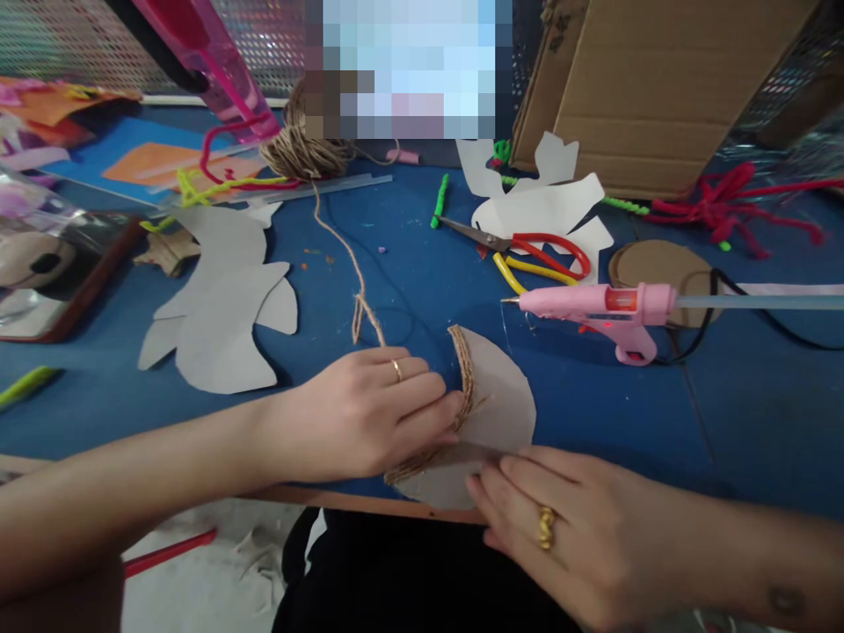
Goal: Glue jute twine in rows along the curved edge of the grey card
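Note:
A grey round card piece [498, 396] lies at the near edge of the blue table [626, 413], with brown twine [465, 378] stuck along its rim. My left hand [369, 409] presses the twine against the card with closed fingertips. My right hand [567, 527] pinches the card's near edge. The twine runs from the card up across the table to a twine ball [300, 149]. A pink glue gun [607, 312] stands just right of the card, nozzle pointing left.
Red-handled scissors [527, 246] lie on white paper cutouts [541, 207]. Grey card shapes [221, 308] lie at left. A cardboard box [659, 79] stands at the back right, red yarn [718, 207] beside it. A cardboard disc [652, 264] sits behind the gun.

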A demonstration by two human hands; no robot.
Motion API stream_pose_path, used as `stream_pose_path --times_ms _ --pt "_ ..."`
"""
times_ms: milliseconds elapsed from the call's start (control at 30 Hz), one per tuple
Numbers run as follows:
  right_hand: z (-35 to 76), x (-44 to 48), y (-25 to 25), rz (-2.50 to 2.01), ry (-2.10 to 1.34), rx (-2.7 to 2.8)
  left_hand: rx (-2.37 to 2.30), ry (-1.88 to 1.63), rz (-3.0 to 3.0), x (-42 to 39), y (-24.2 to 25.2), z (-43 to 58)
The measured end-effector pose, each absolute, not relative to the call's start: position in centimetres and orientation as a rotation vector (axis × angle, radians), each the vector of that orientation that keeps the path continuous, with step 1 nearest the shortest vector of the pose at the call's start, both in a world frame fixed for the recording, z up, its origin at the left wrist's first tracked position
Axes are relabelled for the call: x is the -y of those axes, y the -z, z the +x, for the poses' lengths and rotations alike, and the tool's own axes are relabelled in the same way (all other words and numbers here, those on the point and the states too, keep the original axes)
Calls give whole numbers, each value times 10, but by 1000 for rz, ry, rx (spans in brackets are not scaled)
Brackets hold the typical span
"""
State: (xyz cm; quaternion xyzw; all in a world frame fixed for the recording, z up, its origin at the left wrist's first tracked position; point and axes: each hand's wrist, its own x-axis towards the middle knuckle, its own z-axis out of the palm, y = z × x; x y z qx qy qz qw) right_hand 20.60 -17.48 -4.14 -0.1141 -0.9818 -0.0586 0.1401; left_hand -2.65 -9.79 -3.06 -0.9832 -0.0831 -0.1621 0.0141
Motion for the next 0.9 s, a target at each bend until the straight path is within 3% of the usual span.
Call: stream_pose_path --times_ms 133,300,400,567,900 --pt "245 170 34 -739 9 2716 249 536 -2989 107 42 -26" --pt "301 160 30 -1437 226 2333 241 548 -2980 107 46 -24" --pt "319 150 36 -1741 167 2116 237 595 -3017 106 47 -25" --pt "314 125 48 -1741 -216 2142 224 599 -3079 110 48 -27" --pt "299 108 52 -1561 -308 2106 260 545 -3163 110 49 -27"
